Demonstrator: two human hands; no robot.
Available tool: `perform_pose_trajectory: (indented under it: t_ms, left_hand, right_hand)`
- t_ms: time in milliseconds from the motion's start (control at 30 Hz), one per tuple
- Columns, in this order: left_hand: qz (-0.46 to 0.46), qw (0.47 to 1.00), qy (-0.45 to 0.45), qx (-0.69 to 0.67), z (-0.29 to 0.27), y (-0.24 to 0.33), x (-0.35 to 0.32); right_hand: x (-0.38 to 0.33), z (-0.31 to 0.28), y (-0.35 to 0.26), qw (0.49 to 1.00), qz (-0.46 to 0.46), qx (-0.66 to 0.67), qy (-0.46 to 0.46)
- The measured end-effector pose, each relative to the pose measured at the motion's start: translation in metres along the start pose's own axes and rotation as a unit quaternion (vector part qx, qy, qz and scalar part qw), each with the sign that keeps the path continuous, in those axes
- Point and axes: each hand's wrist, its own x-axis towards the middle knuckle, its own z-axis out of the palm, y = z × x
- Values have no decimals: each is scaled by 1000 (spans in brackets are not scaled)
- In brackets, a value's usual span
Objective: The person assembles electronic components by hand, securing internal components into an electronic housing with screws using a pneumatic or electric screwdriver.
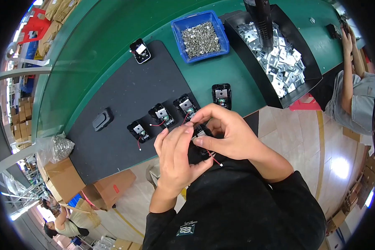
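My left hand (pixel 173 160) and my right hand (pixel 231 133) are together at the table's front edge, closed round one small black plastic housing (pixel 203 130). A red wire (pixel 214 158) with a white plug hangs from beneath my right thumb. That thumb presses near a metal-coloured part inside the housing; fingers hide most of it. Just beyond my hands lie similar open black housings with metal plates and green boards: one (pixel 184 105) nearest my fingertips, one (pixel 161 115) beside it, and another (pixel 138 131) further left. A further housing (pixel 221 96) lies beyond my right hand.
A blue bin (pixel 179 41) of screws and a black tray (pixel 248 68) of metal plates stand at the back, a dark cylindrical tool above the tray. On the grey mat (pixel 125 91) lies a black case (pixel 102 119); a white-edged housing (pixel 140 51) sits farther back. Co-worker's hands (pixel 348 39) are far right.
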Motion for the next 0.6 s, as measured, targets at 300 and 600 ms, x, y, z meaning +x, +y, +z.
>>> perform_pose_trajectory:
  t_ms: [300, 600]
  left_hand:
    - [17, 1000, 7, -19, -3, 1, -2]
    - [15, 991, 15, -132, -20, -22, -26]
  right_hand:
    - [-7, 9, 4, 999, -29, -27, 9]
    - [-9, 36, 0, 996, -1, -84, 17]
